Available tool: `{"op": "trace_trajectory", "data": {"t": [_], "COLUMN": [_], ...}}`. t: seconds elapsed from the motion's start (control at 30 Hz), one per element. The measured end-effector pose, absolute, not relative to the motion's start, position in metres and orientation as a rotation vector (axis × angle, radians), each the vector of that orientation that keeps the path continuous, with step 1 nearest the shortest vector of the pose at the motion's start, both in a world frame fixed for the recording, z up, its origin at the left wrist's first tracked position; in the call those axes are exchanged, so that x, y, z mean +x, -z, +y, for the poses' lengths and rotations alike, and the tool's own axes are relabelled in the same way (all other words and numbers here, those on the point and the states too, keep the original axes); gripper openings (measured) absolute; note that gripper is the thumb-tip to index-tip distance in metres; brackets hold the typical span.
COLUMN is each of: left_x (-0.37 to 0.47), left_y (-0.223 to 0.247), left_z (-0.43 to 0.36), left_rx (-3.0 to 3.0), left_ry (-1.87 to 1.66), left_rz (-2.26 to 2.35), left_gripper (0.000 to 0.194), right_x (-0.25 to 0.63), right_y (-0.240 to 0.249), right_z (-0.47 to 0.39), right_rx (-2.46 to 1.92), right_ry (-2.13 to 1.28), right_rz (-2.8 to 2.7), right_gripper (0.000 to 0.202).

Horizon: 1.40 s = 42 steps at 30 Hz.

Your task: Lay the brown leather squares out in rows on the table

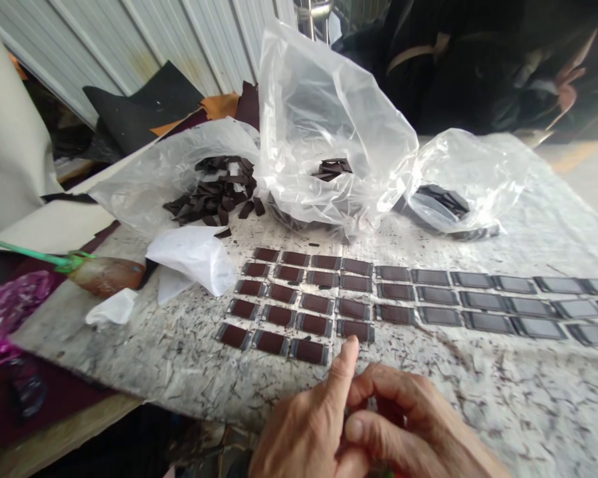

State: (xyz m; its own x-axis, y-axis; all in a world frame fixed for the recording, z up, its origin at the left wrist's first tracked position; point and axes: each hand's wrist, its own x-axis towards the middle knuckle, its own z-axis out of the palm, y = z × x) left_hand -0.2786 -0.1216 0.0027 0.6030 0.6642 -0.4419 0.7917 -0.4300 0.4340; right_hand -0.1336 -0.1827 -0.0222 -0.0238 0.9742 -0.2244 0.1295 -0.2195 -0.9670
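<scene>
My left hand (306, 425) is low in the middle of the view, one finger stretched forward, its tip at the lower edge of a dark brown leather-like piece (355, 330). Its other fingers are curled and partly hidden. Right beside it, my right hand (418, 421) has its thumb and fingers bent together against the left. Whatever lies between the two hands is hidden. Beyond them, several rows of flat brown rectangles with dark ends (315, 303) are laid out, and the rows run on to the right as greyer-looking pieces (488, 322).
Clear plastic bags (339, 126) stand behind the rows; dark strips (219, 192) spill from the left one. Crumpled white sheet (192, 262), a brown container with a green stick (104, 273) and pink plastic (14, 305) lie left. Dark scraps litter the pale tabletop (179, 358).
</scene>
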Motion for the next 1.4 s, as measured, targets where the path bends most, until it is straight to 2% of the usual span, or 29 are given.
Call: {"op": "trace_trajectory", "data": {"t": [0.1,0.23,0.4,0.5,0.6,0.73,0.87,1.03,1.23,1.4], "left_x": [-0.274,-0.270,-0.277,-0.282,-0.284,-0.286,-0.295,-0.314,-0.316,-0.307], "left_y": [-0.003,-0.001,-0.002,0.001,0.008,0.019,0.025,0.025,0.028,0.031], "left_z": [-0.126,-0.130,-0.126,-0.121,-0.121,-0.128,-0.133,-0.131,-0.129,-0.133], "left_rx": [2.133,2.115,1.933,1.813,1.956,2.330,2.668,2.769,2.836,2.852], "left_ry": [0.297,0.313,0.206,0.153,0.036,-0.137,-0.326,-0.409,-0.339,-0.087], "left_rz": [1.126,1.137,1.274,1.218,1.201,1.053,0.876,0.993,0.937,0.891], "left_gripper": [0.089,0.086,0.059,0.051,0.047,0.027,0.033,0.033,0.042,0.054], "right_x": [-0.139,-0.139,-0.129,-0.124,-0.125,-0.126,-0.123,-0.120,-0.120,-0.125], "right_y": [0.021,0.027,0.051,0.057,0.057,0.052,0.050,0.057,0.060,0.059], "right_z": [-0.183,-0.186,-0.186,-0.184,-0.182,-0.181,-0.183,-0.183,-0.181,-0.182], "right_rx": [-1.349,-1.288,-1.324,-1.343,-1.306,-1.251,-1.247,-1.360,-1.609,-1.670], "right_ry": [-1.466,-1.592,-1.646,-1.666,-1.687,-1.700,-1.705,-1.489,-1.299,-1.220], "right_rz": [-1.185,-1.017,-0.685,-0.621,-0.605,-0.594,-0.626,-0.619,-0.738,-0.730], "right_gripper": [0.026,0.032,0.041,0.044,0.043,0.042,0.039,0.030,0.031,0.031]}}
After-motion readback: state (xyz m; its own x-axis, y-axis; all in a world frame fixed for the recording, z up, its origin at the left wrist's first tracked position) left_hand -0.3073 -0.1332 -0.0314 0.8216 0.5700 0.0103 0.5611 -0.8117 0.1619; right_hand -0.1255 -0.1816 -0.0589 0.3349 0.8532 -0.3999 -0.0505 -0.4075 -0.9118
